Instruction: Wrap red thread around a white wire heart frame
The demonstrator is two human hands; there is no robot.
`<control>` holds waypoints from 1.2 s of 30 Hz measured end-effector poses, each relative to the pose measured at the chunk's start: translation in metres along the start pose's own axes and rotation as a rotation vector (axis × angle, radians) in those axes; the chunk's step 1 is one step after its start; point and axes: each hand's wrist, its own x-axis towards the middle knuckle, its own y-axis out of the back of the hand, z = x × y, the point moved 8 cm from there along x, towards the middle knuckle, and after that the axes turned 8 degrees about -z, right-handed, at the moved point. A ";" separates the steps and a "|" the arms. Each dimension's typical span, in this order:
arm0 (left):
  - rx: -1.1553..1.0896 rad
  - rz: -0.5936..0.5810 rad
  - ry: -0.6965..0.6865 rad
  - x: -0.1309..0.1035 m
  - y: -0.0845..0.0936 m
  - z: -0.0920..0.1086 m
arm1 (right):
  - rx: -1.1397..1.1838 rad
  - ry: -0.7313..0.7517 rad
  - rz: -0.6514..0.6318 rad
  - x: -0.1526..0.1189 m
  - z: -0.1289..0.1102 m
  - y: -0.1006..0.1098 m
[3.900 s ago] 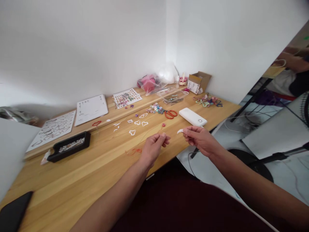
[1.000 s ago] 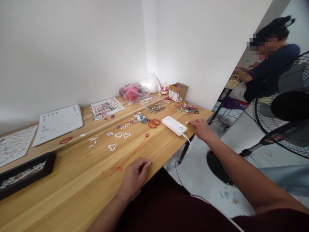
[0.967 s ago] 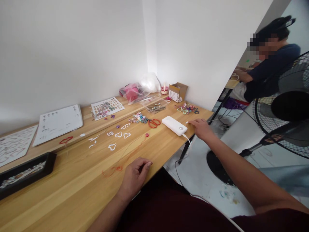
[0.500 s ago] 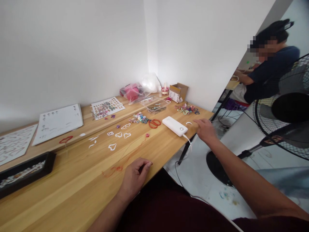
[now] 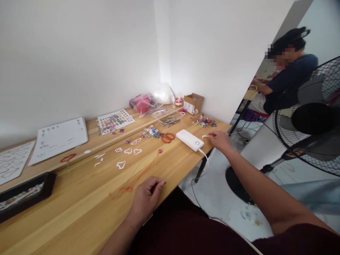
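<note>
My left hand (image 5: 147, 194) rests at the table's front edge, thumb and forefinger pinched together; whatever is between them is too small to make out. Over the table's right end, my right hand (image 5: 220, 140) has its fingertips at a small white curved piece (image 5: 204, 136), fingers pressed together. Just left of that piece lies a white power bank (image 5: 189, 140) with a cable plugged in. Orange-handled scissors (image 5: 168, 137) sit beside a group of thread spools (image 5: 151, 131). White cut-out shapes (image 5: 128, 151) and loose orange thread (image 5: 122, 191) lie nearer my left hand.
A black tray (image 5: 26, 194) of small pieces is at the left, with paper sheets (image 5: 60, 136) behind it. A clear box (image 5: 170, 118), a carton (image 5: 193, 103) and colourful wire shapes (image 5: 203, 121) stand at the back. Right are a fan (image 5: 310, 118) and a seated person (image 5: 292, 78).
My right hand has moved left and slightly down, up to the white curved piece. My left hand keeps its pinch. The whole view has shifted slightly.
</note>
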 end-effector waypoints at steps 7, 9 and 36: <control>-0.005 0.001 -0.009 0.000 0.001 0.001 | 0.019 -0.107 -0.062 0.020 0.001 -0.007; -0.008 -0.003 -0.009 0.000 0.000 0.001 | 0.025 -0.089 -0.055 0.021 0.001 -0.005; -0.080 0.122 -0.041 -0.008 0.013 0.002 | -0.130 0.188 0.072 -0.007 -0.009 0.003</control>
